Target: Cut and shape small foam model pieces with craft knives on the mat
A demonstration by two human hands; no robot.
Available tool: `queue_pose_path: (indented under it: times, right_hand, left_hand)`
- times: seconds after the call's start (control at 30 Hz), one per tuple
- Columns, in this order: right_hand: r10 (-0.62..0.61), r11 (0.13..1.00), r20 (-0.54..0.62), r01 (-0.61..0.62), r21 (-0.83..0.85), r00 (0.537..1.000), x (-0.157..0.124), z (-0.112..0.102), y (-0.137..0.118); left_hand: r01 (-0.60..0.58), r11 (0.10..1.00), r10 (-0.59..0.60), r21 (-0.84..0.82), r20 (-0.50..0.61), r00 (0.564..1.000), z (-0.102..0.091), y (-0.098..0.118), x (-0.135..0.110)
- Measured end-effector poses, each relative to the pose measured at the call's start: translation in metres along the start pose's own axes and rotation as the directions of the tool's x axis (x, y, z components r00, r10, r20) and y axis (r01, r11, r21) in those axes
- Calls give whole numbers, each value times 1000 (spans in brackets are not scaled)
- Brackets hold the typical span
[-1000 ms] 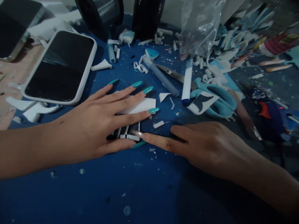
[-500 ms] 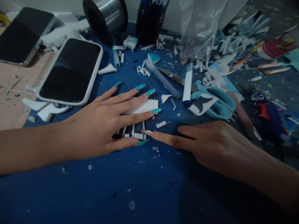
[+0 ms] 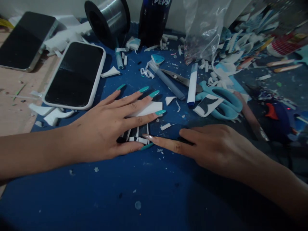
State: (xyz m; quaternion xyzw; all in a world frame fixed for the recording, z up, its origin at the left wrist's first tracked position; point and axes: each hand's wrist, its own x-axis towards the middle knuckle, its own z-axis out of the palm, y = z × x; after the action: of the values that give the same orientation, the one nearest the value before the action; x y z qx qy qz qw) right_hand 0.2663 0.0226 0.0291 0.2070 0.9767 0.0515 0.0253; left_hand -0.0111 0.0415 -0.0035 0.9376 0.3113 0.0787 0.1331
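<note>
My left hand (image 3: 108,123) lies flat on the blue table, palm down, fingers spread, with long teal nails. Under its fingers is a white piece (image 3: 149,108), partly covered. Between the index finger and thumb show black-and-white striped strips (image 3: 139,138); their full shape is hidden. From the right, my right hand (image 3: 204,144) reaches in with the index finger stretched out, its tip touching the strips' right end. The middle finger is bent back, and the thumb is out of sight. I see nothing held in the right hand.
Two phones (image 3: 74,75) lie at the left. Behind stand a wire spool (image 3: 108,21), a dark Pepsi bottle (image 3: 154,24) and a plastic bag (image 3: 204,29). Blue-handled scissors (image 3: 223,102), a white marker (image 3: 192,85) and a grey-blue pen (image 3: 168,81) lie ahead, among scattered white scraps (image 3: 170,100).
The right hand has shifted slightly left, its fingertip a little further along the strips. The left hand stays spread in place. The view has tilted slightly.
</note>
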Motion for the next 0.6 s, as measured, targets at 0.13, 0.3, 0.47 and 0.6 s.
queue_pose_path:
  times: [0.13, 0.3, 0.47, 0.6]
  right_hand:
    - [25, 999, -61, -28, -41, 998, -5, -1, -4]
    - [16, 1000, -48, -16, 6, 999, -10, 4, 2]
    - [45, 998, -31, -44, 50, 998, -12, 8, 7]
    - [14, 997, -26, -12, 70, 1000, -7, 6, 1]
  left_hand:
    - [-5, 1000, 5, 9, 2, 1000, 1, 0, -1]
    - [-28, 1000, 28, 9, 23, 999, -3, 0, -1]
    - [-47, 997, 50, -54, 47, 998, -8, -3, -3]
    - [-31, 995, 36, -92, 53, 998, -7, -4, -4]
